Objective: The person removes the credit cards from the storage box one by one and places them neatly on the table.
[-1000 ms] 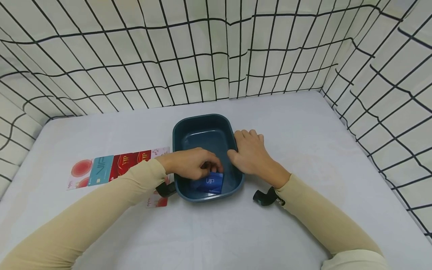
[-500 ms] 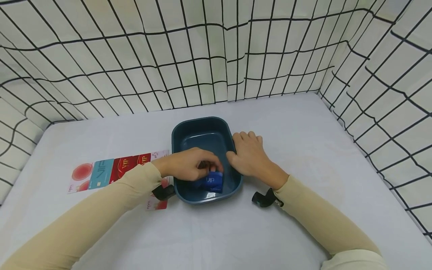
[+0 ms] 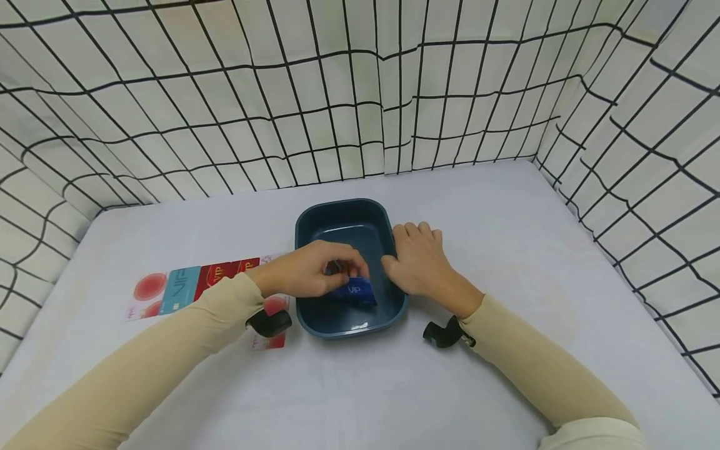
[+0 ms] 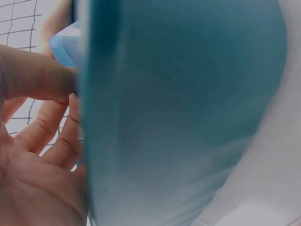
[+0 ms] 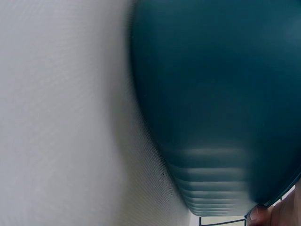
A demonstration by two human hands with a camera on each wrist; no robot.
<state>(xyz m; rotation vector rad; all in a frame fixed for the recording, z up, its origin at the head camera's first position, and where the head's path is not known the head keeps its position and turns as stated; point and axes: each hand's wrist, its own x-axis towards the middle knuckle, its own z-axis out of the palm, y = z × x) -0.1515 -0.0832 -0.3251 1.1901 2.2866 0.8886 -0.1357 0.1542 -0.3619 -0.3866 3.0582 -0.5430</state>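
Note:
A dark teal plastic basin (image 3: 360,320) sits on the white cloth. Over its near half, my left hand (image 3: 315,269) pinches a blue card marked VIP (image 3: 355,291), which tilts up inside the basin. In the left wrist view a corner of the blue card (image 4: 67,44) shows past the thumb, while the basin's wall (image 4: 178,108) hides the rest. My right hand (image 3: 419,256) grips the basin's right rim, its thumb over the edge. Its fingertips (image 5: 259,214) show at the rim in the right wrist view.
Left of the basin lies a row of cards: a pink-and-white card (image 3: 147,294), a teal VIP card (image 3: 180,289) and red VIP cards (image 3: 219,275). Another pink card (image 3: 270,340) lies partly under the left wrist camera (image 3: 270,322). Black wire grid (image 3: 337,112) encloses the back and sides.
The blue card has gone from lying nearly flat in the basin to tilted up, with the left fingers raising its far edge. The right hand keeps its hold on the rim.

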